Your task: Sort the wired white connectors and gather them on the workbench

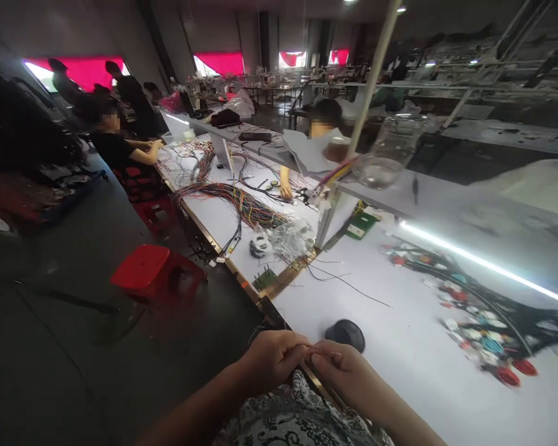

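white workbench (400,347): left hand (272,359) and right hand (346,371) pinched together at its near edge, contents unclear; black disc (345,334) just beyond, wire harness (483,322) toward right edge.

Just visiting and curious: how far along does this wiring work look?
Done, apparently: a dark wire bundle with coloured plugs lies laid out on the white table. In hand: the left hand and right hand meet at the table's edge, pinching something too thin to make out. Left, it seems: loose coloured wires lie further down the bench.
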A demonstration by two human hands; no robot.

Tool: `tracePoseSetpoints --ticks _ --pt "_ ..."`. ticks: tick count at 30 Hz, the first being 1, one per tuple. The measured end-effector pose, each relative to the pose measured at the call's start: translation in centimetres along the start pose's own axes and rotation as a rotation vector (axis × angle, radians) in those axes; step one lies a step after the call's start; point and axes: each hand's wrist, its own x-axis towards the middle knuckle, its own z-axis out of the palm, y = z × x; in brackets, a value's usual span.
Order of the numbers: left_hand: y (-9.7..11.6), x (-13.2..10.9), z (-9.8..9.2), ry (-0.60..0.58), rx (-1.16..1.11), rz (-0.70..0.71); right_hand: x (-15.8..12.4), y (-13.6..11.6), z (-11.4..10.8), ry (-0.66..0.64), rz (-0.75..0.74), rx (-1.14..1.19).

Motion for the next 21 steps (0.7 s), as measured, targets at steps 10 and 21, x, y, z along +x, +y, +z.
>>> tracePoseSetpoints --ticks 10,21 --pt "-17.1 -3.5 -20.0 0.212 -0.231 -0.547 8.3 1.5 -1.7 0.303 -0.006 -0.363" --pt "-23.4 6.8 -25.9 0.607 0.234 -0.410 5.0 8.6 -3.4 0.436 0.314 -0.204"
